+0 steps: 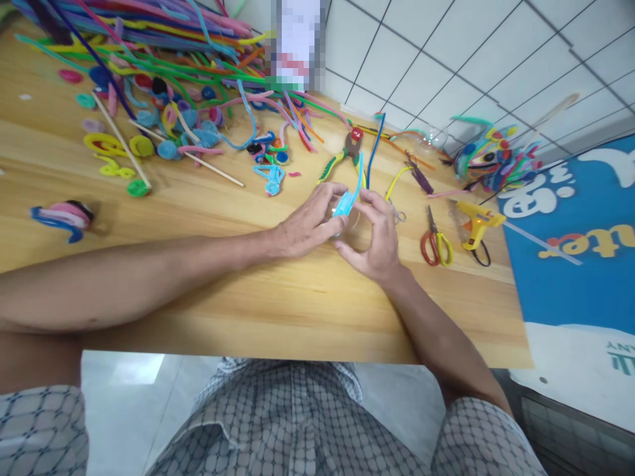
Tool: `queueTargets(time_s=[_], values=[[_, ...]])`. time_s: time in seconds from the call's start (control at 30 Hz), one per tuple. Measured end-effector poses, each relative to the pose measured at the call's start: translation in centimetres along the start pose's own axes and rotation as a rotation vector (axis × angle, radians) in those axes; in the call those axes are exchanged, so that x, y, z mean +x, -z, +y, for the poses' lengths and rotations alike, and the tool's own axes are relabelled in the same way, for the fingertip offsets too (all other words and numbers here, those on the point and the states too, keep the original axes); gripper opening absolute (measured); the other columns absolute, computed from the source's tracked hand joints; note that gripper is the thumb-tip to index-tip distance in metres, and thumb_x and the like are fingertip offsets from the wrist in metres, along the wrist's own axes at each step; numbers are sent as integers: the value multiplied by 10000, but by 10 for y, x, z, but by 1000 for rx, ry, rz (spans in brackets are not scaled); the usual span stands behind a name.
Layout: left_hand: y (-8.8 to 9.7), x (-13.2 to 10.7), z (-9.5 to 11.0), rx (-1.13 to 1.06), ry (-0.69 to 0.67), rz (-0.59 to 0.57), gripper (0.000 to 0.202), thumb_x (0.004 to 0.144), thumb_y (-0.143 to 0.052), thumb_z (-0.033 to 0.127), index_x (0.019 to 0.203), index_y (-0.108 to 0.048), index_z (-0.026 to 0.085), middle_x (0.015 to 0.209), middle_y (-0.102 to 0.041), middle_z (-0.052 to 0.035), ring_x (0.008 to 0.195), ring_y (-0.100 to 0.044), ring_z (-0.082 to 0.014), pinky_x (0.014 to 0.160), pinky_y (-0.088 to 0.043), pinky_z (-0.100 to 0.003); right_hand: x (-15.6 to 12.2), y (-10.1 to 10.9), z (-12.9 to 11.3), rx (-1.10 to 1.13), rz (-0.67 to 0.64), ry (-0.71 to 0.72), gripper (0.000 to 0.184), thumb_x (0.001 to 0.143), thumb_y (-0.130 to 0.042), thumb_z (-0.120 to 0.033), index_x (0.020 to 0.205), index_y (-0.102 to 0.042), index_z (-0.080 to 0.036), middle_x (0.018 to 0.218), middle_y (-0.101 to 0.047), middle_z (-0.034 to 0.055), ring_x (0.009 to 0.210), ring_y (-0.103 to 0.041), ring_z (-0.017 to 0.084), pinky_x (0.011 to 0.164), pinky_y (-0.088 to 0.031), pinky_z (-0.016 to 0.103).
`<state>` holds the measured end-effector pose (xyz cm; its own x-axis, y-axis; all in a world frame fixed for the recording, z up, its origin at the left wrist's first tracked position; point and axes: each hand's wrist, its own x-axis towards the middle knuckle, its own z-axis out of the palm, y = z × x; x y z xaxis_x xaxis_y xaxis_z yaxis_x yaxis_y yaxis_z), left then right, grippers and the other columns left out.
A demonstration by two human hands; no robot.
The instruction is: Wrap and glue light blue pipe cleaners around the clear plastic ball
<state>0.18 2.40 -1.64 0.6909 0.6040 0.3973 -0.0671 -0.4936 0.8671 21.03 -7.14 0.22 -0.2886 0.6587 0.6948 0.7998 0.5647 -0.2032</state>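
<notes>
Both of my hands meet over the middle of the wooden table (278,304). My left hand (307,225) pinches a light blue pipe cleaner (348,198), which is coiled at the bottom with one end sticking up. From the other side my right hand (380,235) closes its fingers on the same coil. Pliers with yellow-green handles (342,158) lie just behind my hands.
A big heap of coloured pipe cleaners (149,39) fills the far left, with coiled pieces and wooden sticks (124,149) in front. Red-and-yellow scissors (435,244) and a yellow glue gun (477,223) lie to the right. A finished colourful bundle (491,162) sits far right.
</notes>
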Motion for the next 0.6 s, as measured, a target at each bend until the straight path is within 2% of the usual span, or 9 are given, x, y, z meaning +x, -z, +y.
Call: queueTargets(time_s=[0.07,0.13,0.23,0.33,0.43,0.5,0.57,0.6], values=[[-1,0,0,-8,9,1,588,1091,-583,551,1530,-467,179,1562,-580,-216,1495,-600,-337,1277,-538,-550,3,9,-2,-2,9,-38,687,970,-829,-452,1579,-542,-314,1545,-699,171,1439,-689,410,1206,-575,688],[0,0,1,-10,17,2,600,1088,-585,570,1528,-468,180,1549,-589,-212,1480,-612,-342,1282,-536,-570,7,21,-6,-1,-1,-121,493,1017,-782,-458,1463,-637,-309,1419,-778,136,1334,-749,369,1166,-604,628],[2,-1,2,-3,18,1,588,1088,-598,570,1525,-486,193,1543,-603,-193,1465,-620,-345,1287,-528,-586,10,46,-13,57,-38,-350,246,1087,-691,-468,1229,-756,-278,1170,-855,78,1115,-809,292,1038,-646,499],[3,-3,-1,11,13,10,571,1092,-612,550,1533,-499,205,1513,-625,-169,1427,-633,-332,1285,-523,-580,-1,74,-18,105,-37,-582,284,1099,-652,-483,982,-785,-261,937,-838,22,909,-789,232,897,-623,398],[2,-4,-6,12,2,34,553,1097,-608,543,1541,-503,230,1467,-640,-151,1374,-645,-318,1243,-553,-579,-31,101,-11,-2,-1,-803,385,1030,-686,-511,746,-708,-252,723,-719,-15,740,-687,201,761,-554,352],[1,-4,-8,23,-5,36,546,1098,-610,543,1538,-510,236,1462,-637,-157,1365,-647,-322,1230,-564,-591,-58,118,2,-140,96,-958,359,938,-724,-545,738,-682,-250,711,-674,-18,725,-637,200,739,-533,356],[0,-3,-9,30,-11,34,539,1097,-612,540,1536,-515,243,1460,-636,-159,1367,-648,-326,1235,-565,-601,-86,134,24,-271,254,-1082,356,844,-763,-590,892,-704,-242,865,-722,9,813,-658,217,814,-572,396],[0,-3,-9,30,-14,33,536,1096,-615,536,1536,-515,248,1461,-637,-158,1371,-647,-326,1239,-564,-602,-98,141,37,-322,311,-1125,417,809,-780,-601,998,-706,-237,980,-738,34,880,-675,230,866,-590,425]])
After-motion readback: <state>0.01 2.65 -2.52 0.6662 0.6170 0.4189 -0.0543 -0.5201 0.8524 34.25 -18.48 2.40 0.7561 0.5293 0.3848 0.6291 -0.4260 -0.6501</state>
